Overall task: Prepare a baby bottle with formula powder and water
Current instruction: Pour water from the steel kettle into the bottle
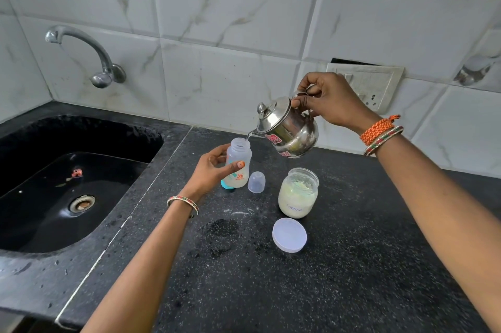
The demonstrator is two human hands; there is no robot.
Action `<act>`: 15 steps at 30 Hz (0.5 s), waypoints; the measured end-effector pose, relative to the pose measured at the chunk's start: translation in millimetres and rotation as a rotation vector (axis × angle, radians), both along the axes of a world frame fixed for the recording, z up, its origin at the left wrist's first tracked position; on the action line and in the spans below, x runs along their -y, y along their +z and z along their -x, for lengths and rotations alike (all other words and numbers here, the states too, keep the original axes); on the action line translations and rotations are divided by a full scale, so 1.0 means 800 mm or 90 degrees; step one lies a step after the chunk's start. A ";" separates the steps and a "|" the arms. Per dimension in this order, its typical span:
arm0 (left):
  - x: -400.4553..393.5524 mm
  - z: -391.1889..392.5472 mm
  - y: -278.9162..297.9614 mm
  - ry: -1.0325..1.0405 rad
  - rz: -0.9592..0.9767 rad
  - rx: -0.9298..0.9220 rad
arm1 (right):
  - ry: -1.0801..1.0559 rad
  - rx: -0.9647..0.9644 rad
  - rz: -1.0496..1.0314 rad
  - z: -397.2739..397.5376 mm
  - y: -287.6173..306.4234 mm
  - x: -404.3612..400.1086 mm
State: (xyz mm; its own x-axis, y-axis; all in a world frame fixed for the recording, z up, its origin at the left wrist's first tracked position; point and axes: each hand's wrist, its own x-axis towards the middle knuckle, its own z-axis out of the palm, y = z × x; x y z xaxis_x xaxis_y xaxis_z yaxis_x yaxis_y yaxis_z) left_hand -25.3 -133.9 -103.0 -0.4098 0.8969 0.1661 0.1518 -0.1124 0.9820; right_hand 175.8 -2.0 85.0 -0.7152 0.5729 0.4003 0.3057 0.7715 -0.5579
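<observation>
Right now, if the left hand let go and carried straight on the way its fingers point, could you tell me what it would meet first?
The left hand points up and right, round the bottle. Past the bottle, the kettle looks first in line, though it is held higher, so depth is unclear.

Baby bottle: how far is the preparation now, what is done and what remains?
Done: the formula jar is open, its lid lying on the counter, and the bottle's clear cap is off. In hand: the left hand holds the bottle while the right hand pours from the steel kettle. Left: closing the bottle.
</observation>
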 end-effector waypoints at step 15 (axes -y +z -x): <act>-0.001 0.020 0.010 -0.165 0.026 0.083 | -0.008 0.003 -0.014 -0.004 0.006 -0.001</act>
State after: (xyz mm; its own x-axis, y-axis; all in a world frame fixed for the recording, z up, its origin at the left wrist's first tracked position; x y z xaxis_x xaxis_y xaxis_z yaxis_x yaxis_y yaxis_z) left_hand -40.9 -132.7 -95.1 -0.1814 0.9794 0.0890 -0.0046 -0.0913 0.9958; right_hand 178.7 -1.6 89.6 -0.7099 0.5729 0.4096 0.3179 0.7796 -0.5396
